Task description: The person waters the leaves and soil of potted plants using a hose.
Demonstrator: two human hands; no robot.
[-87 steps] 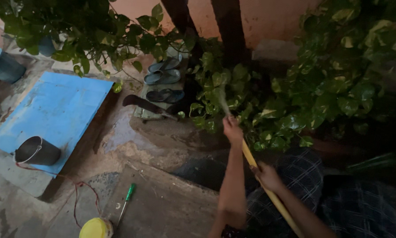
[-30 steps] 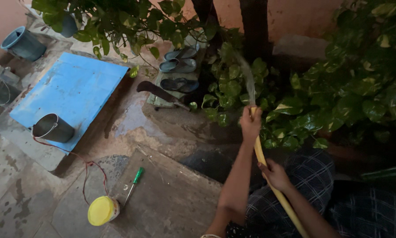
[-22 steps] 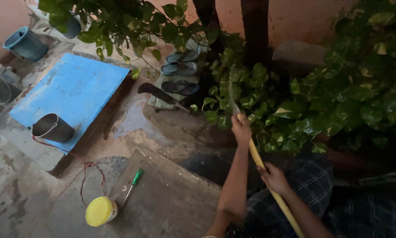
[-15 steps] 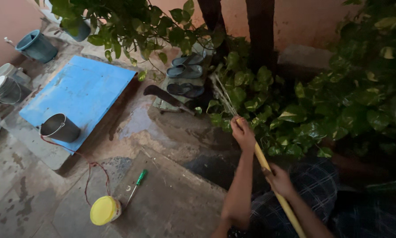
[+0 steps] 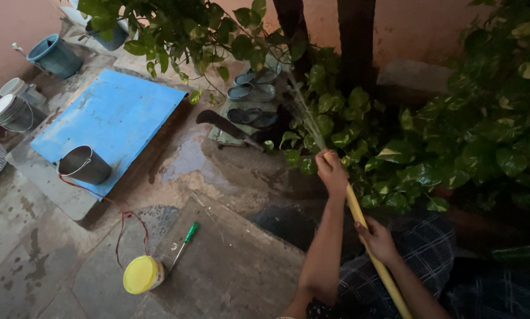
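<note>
Head view: left hand (image 5: pixel 332 172) grips the nozzle end of a yellow hose (image 5: pixel 366 231), fingers pinched at the mouth; right hand (image 5: pixel 377 239) is wrapped round the hose lower down. Thin water spray (image 5: pixel 305 115) fans up-left onto the leafy plants (image 5: pixel 336 121). Step in hand looks like watering; the next move likely calls for swinging the nozzle toward dry foliage. A machete (image 5: pixel 226 128) and sandals (image 5: pixel 252 91) lie nearby.

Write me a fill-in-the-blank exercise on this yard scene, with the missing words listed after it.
1. Both hands grip a ____ hose, the left hand near its nozzle end.
2. Water sprays onto the green ____.
3. The metal bucket stands on a ____ board.
4. The screwdriver has a ____ handle.

Missing words: yellow; leaves; blue; green
</note>
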